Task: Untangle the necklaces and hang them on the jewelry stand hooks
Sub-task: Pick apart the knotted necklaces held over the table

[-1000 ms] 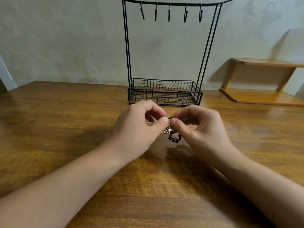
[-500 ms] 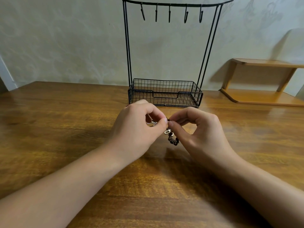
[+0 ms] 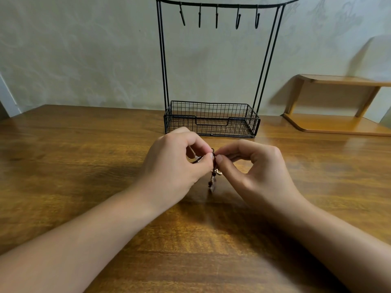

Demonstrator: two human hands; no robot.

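A small tangle of necklaces (image 3: 214, 174), dark red cord with beads and pale metal pieces, hangs between my two hands just above the wooden table (image 3: 84, 166). My left hand (image 3: 175, 163) pinches the tangle at its top with thumb and fingers; part of a silvery chain shows under its fingers. My right hand (image 3: 254, 172) pinches the same cord from the right, fingertips almost touching the left ones. Behind them stands the black wire jewelry stand (image 3: 161, 60) with several bare hooks (image 3: 216, 16) on its top bar.
The stand's wire basket (image 3: 211, 120) sits directly behind my hands. A light wooden shelf (image 3: 338, 123) stands at the back right against the wall. Bare tabletop spreads to the left, right and front of my hands.
The tangle has been drawn upward and now dangles longer, straighter below my fingertips. Both hands stay pinched together in nearly the same spot.
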